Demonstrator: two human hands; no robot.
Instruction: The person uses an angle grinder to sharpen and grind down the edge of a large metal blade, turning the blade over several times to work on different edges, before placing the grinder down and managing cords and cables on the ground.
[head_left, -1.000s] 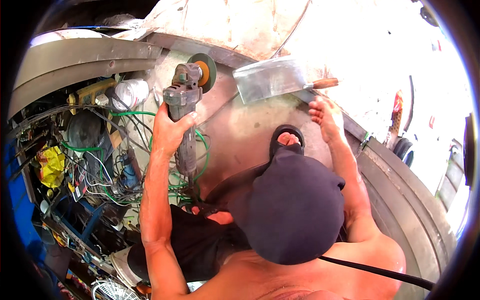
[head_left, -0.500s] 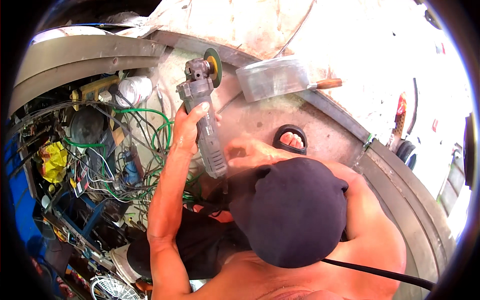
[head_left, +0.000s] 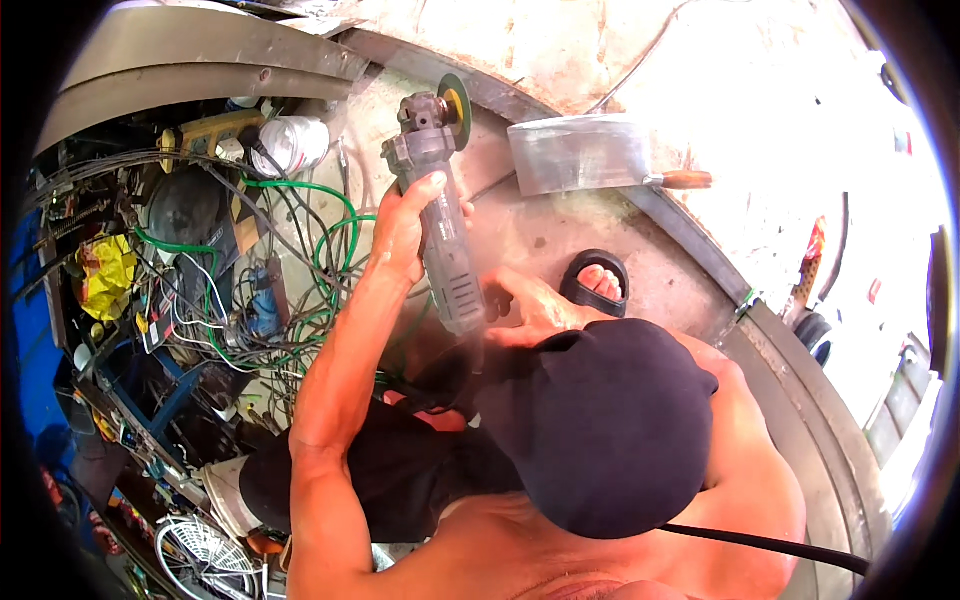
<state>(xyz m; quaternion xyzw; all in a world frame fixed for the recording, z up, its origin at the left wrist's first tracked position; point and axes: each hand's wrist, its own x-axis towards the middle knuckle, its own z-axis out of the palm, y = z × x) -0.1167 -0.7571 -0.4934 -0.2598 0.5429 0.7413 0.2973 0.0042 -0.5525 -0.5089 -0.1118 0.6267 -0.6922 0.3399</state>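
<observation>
A long metal edge [head_left: 690,233] slants from the far left down to the right. A big flat cleaver [head_left: 580,155] lies across it, its wooden handle [head_left: 687,180] pointing right. Between the cleaver and a black sandal [head_left: 572,283] there is a strip of floor [head_left: 545,235]. On the left side, a messy heap of cables [head_left: 318,330] covers part of the floor.

The left hand [head_left: 405,225] is wrapped around a gray grinder [head_left: 452,265] in the middle, to the left of the cleaver. Its round disc [head_left: 461,110] is at the far end. The right hand [head_left: 540,305] is just beside the grinder's near end, fingers spread; I cannot tell if they touch it.

I count one grinder, one disc, one cleaver and one yellow bag [head_left: 105,278]. The cables are too tangled to count.
</observation>
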